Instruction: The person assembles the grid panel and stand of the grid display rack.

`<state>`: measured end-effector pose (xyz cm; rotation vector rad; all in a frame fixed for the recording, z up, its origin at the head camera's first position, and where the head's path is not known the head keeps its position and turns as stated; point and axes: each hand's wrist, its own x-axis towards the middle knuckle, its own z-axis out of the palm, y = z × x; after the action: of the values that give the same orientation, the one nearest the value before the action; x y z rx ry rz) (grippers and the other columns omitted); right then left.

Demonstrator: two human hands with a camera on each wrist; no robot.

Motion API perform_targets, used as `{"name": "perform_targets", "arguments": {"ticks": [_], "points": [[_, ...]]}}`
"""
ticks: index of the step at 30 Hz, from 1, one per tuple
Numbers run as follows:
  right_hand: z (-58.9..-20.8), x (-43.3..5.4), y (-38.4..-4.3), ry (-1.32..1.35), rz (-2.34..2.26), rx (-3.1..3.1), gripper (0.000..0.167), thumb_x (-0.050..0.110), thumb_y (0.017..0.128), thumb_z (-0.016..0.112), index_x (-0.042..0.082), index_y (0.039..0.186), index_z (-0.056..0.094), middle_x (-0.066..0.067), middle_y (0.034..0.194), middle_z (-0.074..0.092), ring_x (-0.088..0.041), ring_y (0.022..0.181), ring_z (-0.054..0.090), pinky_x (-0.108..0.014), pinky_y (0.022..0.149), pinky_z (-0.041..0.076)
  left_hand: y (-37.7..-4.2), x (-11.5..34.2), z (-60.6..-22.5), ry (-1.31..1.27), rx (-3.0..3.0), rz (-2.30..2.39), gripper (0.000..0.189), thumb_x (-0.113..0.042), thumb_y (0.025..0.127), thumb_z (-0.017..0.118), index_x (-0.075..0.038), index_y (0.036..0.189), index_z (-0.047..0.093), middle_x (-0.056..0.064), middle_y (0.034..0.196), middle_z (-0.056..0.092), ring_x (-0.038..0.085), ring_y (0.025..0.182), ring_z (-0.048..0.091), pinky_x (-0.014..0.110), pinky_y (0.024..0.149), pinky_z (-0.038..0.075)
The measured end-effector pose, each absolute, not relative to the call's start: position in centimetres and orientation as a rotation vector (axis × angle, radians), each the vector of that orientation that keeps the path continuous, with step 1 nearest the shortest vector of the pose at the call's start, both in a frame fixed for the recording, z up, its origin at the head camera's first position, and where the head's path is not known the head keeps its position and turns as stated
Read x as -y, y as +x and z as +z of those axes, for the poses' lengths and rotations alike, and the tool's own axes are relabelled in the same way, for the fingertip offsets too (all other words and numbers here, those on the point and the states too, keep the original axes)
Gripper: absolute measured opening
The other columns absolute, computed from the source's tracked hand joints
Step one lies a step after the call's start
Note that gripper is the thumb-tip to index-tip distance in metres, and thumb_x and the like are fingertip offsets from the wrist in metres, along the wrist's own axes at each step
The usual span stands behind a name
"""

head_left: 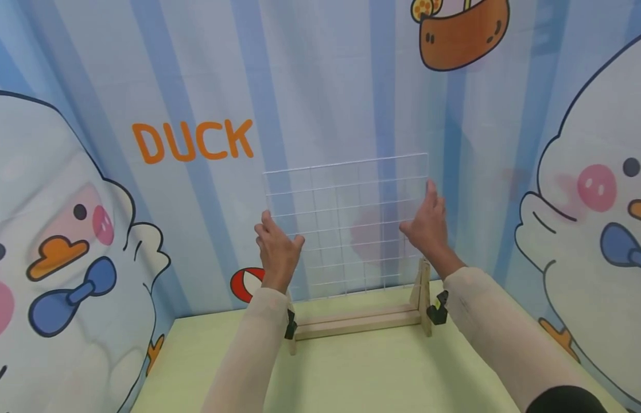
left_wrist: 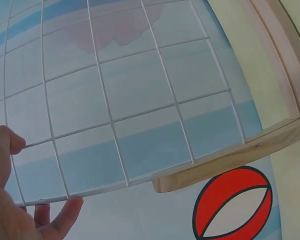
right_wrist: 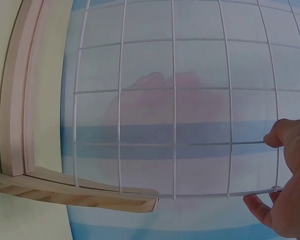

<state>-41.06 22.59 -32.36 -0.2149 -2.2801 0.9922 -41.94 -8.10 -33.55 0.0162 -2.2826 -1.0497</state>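
Observation:
A white wire grid panel [head_left: 346, 228] stands upright above a wooden stand [head_left: 356, 326], leaning slightly back. My left hand [head_left: 279, 252] grips its left edge, and in the left wrist view the thumb [left_wrist: 15, 142] lies over the front wires with fingertips [left_wrist: 72, 205] round the outer wire. On the opposite edge, my right hand [head_left: 428, 226] holds the panel the same way, thumb [right_wrist: 276, 135] in front and fingers round the side. Both wrist views show the panel's lower corners along the wooden uprights, the left one [left_wrist: 225, 164] and the right one [right_wrist: 95, 195].
The stand rests on a pale yellow-green tabletop [head_left: 361, 373]. Behind and at both sides hangs a blue-striped cloth [head_left: 325, 86] printed with ducks and a red-and-white ball [head_left: 240, 285]. A small black piece [head_left: 438, 308] shows beside the right sleeve.

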Motion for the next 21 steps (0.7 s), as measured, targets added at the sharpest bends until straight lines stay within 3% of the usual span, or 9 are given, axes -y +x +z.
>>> {"name": "perform_targets", "arguments": {"ticks": [9,21], "points": [[-33.9,-22.6,-40.8,-0.223,1.006,2.302,0.116,0.007,0.081,0.079,0.020,0.164,-0.001,-0.027,0.150,0.035,-0.046,0.131,0.044,-0.063,0.104,0.046,-42.0,8.3,-35.1,0.008,2.279,-1.093,0.088,-0.022,0.087,0.078,-0.013,0.155,0.024,0.020,0.140,0.042,0.040,0.119,0.052,0.053,0.086,0.056],[-36.2,-22.3,-40.6,-0.182,0.992,2.305,0.114,0.006,0.081,0.078,0.016,0.163,0.000,-0.030,0.147,0.036,-0.047,0.126,0.045,-0.064,0.100,0.047,-42.0,8.7,-37.5,0.003,2.298,-1.084,0.087,-0.024,0.087,0.077,-0.013,0.155,0.023,0.021,0.138,0.043,0.040,0.116,0.052,0.052,0.088,0.055]]}}
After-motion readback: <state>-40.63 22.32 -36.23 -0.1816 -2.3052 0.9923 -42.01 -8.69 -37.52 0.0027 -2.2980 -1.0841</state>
